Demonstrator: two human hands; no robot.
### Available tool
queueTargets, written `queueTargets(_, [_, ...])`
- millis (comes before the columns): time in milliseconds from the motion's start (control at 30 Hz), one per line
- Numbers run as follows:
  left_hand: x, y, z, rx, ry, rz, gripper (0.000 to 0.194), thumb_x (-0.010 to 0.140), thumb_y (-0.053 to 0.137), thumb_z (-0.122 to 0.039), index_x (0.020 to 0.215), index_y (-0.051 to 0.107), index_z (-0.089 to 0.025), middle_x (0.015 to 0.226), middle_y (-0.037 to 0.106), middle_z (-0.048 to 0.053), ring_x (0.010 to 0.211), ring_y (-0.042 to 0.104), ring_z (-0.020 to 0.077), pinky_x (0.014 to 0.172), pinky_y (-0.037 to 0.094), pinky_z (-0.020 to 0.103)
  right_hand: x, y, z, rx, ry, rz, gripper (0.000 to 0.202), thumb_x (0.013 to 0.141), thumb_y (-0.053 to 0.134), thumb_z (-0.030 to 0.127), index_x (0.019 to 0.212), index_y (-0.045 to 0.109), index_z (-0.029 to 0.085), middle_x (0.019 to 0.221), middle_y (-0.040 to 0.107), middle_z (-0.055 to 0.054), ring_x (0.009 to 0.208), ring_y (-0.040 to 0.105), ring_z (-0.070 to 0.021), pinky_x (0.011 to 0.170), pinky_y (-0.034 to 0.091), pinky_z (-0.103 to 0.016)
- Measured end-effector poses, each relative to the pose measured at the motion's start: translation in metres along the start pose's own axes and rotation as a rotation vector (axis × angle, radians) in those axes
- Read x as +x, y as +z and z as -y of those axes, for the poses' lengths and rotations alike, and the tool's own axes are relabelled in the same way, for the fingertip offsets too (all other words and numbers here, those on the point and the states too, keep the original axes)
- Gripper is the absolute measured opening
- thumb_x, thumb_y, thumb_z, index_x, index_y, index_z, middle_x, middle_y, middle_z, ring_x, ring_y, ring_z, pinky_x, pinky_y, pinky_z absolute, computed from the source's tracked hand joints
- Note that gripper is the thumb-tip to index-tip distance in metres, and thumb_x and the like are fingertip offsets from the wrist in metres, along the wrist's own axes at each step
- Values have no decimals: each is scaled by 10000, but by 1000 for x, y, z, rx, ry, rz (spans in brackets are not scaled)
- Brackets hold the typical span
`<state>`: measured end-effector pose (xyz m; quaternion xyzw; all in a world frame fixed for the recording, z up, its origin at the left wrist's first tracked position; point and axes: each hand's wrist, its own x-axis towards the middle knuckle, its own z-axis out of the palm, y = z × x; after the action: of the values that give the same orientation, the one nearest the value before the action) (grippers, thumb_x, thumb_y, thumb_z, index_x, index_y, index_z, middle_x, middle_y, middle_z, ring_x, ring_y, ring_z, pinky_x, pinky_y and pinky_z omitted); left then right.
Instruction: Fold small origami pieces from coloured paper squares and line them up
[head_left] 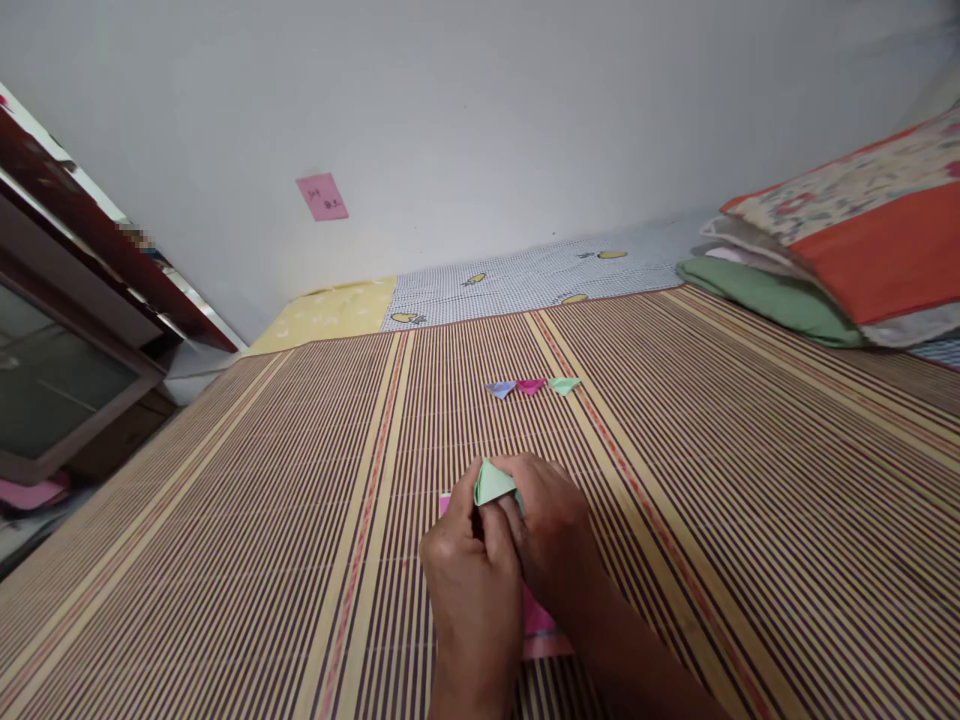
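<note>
A folded piece of light green paper (495, 483) is held up between both hands near the middle of the view. My left hand (471, 560) is closed, its thumb and fingers pinching the paper's left and lower part. From the right, my right hand (551, 520) grips the same paper, its fingers bent around the edge. Some fingertips are hidden behind the paper and the hands. Beneath the hands lies a pink sheet or stack of paper (536, 615), mostly covered by them.
Three small folded paper triangles, blue (500, 389), magenta (531, 386) and green (564, 385), lie in a row on the striped mat (300, 540). Folded bedding (870, 250) is piled at the right. A pink note (322, 197) sticks to the wall; a dark cabinet (60, 370) stands left.
</note>
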<state>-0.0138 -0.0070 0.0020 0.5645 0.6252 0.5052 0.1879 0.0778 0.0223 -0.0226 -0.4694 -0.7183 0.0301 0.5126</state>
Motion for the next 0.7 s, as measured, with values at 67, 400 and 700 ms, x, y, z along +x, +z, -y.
queueTargets(67, [-1, 0, -2, -8, -3, 35, 304, 915, 538, -168, 1063, 800, -212, 961, 795, 98, 838, 737, 239, 778, 549, 353, 0, 0, -1, 8, 32, -11, 207, 1000, 443, 192, 971, 644, 154, 829, 712, -73, 761, 642, -233, 705, 419, -341])
queueTargets(400, [-9, 0, -16, -440, -240, 184, 343, 960, 548, -323, 1215, 731, -185, 1150, 729, 130, 1049, 670, 259, 932, 519, 391, 3, -6, -9, 107, 5, -116, 186, 969, 444, 186, 1016, 624, 186, 937, 704, -82, 885, 644, -235, 786, 479, -365])
queueTargets(700, [-3, 7, -11, -1087, -643, 145, 399, 797, 771, -509, 923, 741, -132, 891, 690, 78, 866, 655, 216, 795, 517, 332, 2, 1, 5, 133, -92, -177, 128, 963, 586, 149, 1061, 645, 206, 1020, 702, -83, 953, 652, -237, 841, 467, -407])
